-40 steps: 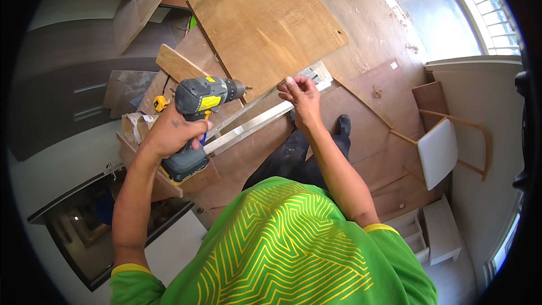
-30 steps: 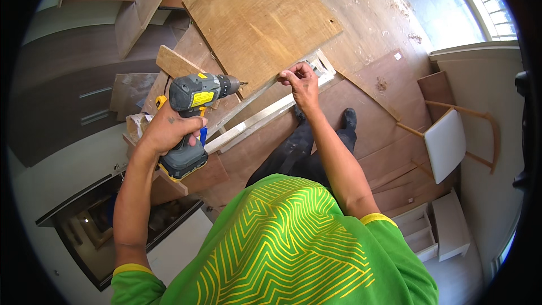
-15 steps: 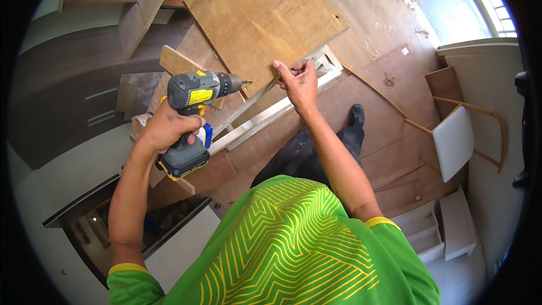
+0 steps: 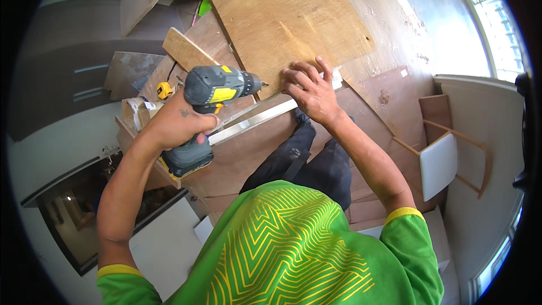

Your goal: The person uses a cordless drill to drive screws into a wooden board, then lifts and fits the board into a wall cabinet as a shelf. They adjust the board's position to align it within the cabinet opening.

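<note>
My left hand is wrapped round the handle of a grey and black cordless drill with yellow labels. Its short bit points right, close to the near edge of a large plywood board. Whether the bit touches the wood I cannot tell. At that same edge my right hand rests on the board, fingers bent and spread apart; its underside is hidden. Below the board runs a pale wooden frame, partly covered by my hands and the drill.
A yellow tape measure lies left of the drill, near a loose wooden strip. A chair with a white seat stands at the right. Brown sheets cover the floor, with wood shavings on them. My legs are close to the frame.
My right hand has gone from pinched fingers above the board's edge to spread fingers on it. The drill has shifted slightly right in view. My view has moved too, showing the tape measure.
</note>
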Demonstrator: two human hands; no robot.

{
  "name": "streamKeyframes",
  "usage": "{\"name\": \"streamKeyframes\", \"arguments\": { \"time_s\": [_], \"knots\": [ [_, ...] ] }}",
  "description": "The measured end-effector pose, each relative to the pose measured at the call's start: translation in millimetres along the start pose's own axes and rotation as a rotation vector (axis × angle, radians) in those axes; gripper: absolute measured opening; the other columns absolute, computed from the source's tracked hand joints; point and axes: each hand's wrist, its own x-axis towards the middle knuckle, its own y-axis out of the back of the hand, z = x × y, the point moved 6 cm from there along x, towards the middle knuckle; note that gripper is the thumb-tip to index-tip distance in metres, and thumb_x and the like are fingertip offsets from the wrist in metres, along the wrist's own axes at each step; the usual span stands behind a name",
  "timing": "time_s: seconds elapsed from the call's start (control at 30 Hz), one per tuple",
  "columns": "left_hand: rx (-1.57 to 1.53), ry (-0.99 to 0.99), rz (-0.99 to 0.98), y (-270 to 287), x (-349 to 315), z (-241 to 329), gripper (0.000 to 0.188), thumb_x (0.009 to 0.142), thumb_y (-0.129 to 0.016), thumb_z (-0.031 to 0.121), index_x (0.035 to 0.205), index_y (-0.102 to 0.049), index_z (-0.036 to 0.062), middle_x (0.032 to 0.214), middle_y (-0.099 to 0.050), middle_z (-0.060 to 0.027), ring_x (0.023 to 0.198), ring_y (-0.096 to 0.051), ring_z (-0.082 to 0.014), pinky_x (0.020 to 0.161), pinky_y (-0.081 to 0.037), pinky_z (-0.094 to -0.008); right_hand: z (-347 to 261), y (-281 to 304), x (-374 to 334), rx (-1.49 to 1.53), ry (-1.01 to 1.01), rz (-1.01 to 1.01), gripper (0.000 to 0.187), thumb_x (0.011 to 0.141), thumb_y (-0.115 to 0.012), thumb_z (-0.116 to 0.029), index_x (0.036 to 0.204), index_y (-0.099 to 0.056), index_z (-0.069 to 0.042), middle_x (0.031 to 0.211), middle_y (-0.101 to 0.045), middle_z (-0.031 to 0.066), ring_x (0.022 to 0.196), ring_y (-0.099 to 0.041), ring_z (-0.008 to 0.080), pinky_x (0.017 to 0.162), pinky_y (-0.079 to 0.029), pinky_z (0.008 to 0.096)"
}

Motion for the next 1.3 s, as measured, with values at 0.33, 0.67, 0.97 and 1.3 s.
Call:
{"name": "streamKeyframes", "arguments": {
  "time_s": [0.33,0.67,0.97,1.3],
  "knots": [
    [0.011,-0.039,-0.066,10,7,-18,0.012,0.081,-0.069,0.014,0.086,-0.067,0.0034,0.065,-0.061,-0.0016,0.052,-0.059,-0.0105,0.053,-0.050,-0.0311,-3,2,5,-0.070,0.116,-0.110,0.032,0.081,-0.074,-0.021,0.113,-0.072,-0.016,0.132,-0.065,0.0010,0.124,-0.058,0.0216,0.113,-0.035,0.0465],
    [0.096,-0.180,-0.066,15,9,-23,0.020,0.076,-0.069,0.020,0.088,-0.068,0.0052,0.078,-0.069,-0.0219,0.076,-0.069,-0.0400,0.072,-0.055,-0.0453,81,-50,255,0.209,0.036,-0.098,0.038,0.092,-0.069,-0.018,0.128,-0.062,-0.006,0.131,-0.062,0.0147,0.121,-0.058,0.0376,0.100,-0.047,0.0479],
    [0.065,-0.074,-0.017,20,13,-34,0.025,0.080,-0.073,0.020,0.097,-0.067,0.0021,0.080,-0.069,-0.0188,0.076,-0.070,-0.0327,0.074,-0.055,-0.0413,157,-232,408,-0.207,0.023,-0.669,0.038,0.096,-0.055,-0.042,0.117,-0.073,-0.015,0.128,-0.070,0.0144,0.121,-0.064,0.0380,0.100,-0.042,0.0693],
    [-0.092,-0.082,0.017,25,6,-28,0.021,0.077,-0.070,0.010,0.094,-0.064,-0.0007,0.073,-0.065,-0.0142,0.066,-0.061,-0.0184,0.069,-0.053,-0.0362,169,-217,416,-0.008,0.097,-0.472,0.037,0.093,-0.055,-0.035,0.101,-0.077,-0.007,0.110,-0.075,0.0194,0.106,-0.069,0.0399,0.095,-0.053,0.0500]
  ]
}}
